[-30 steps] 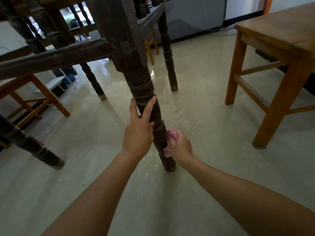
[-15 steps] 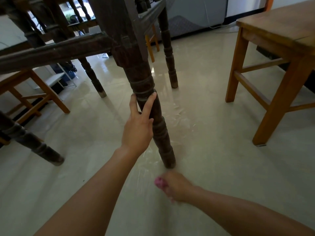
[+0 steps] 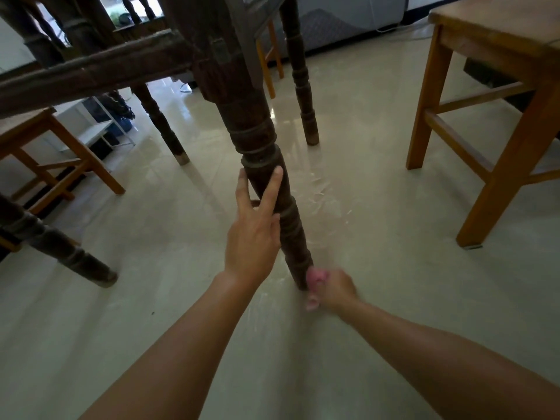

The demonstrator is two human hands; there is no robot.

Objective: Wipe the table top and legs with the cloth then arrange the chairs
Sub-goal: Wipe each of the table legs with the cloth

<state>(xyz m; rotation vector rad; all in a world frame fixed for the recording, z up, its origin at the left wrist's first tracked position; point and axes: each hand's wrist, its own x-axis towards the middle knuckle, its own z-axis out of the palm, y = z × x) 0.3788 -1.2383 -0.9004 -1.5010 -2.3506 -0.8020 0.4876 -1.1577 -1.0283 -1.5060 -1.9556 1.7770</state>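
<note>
Dark turned wooden table leg (image 3: 266, 189): stands on the glossy cream tiled floor (image 3: 378, 225), long axis near upright, foot leaning toward my right. Three more dark turned legs (image 3: 303, 86) stand behind and to my left, well apart. Orange-brown wooden chair (image 3: 497, 95) to my right; a second orange-brown wooden stool (image 3: 57, 159) to my left, cut off by the frame. My left hand (image 3: 253, 237) rests against the leg, fingers spread. My right hand (image 3: 336, 291), blurred, grips a crumpled pink cloth (image 3: 315, 283) against the leg's foot. Table top out of view.
</note>
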